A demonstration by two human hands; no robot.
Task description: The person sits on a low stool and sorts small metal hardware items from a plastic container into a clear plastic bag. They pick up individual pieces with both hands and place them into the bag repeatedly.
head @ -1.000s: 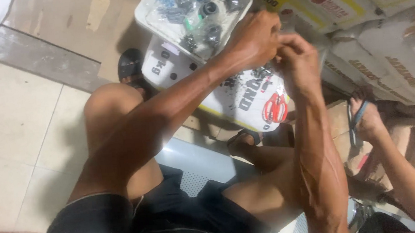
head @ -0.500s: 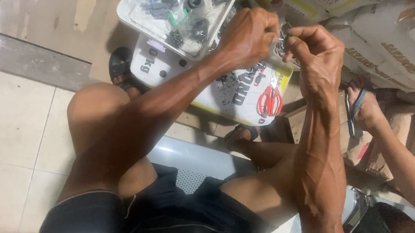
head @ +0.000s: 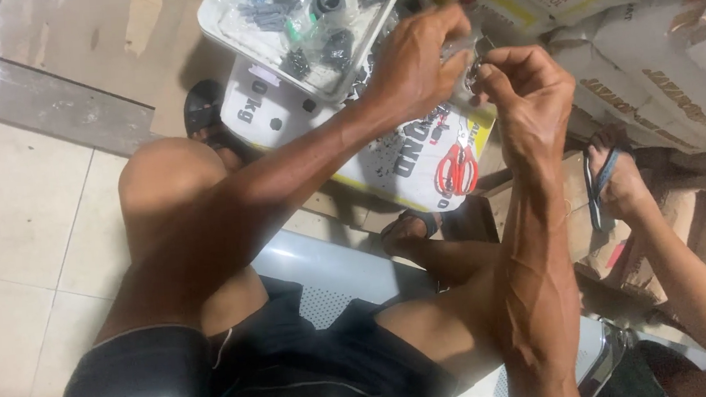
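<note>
My left hand [head: 418,67] and my right hand [head: 529,92] meet above a white printed sack [head: 399,149], both pinched on a small clear plastic bag [head: 471,46] that seems to hold small dark parts. Just beyond my left hand sits a white tray [head: 226,28] filled with small bags of dark screws and fittings. Red scissors [head: 456,169] lie on the sack below my hands. What exactly is in the bag is hidden by my fingers.
I sit on a grey metal bench [head: 334,276], my feet in sandals by the sack. Stacked cement sacks [head: 650,24] fill the right side. Another person's sandalled foot [head: 612,182] and leg reach in at the right. Pale tiled floor [head: 11,234] lies left.
Both hands have stayed together on the small bag, shifting slightly; the right hand's fingers have turned and pinched closer to the left hand. The view has drifted a little.
</note>
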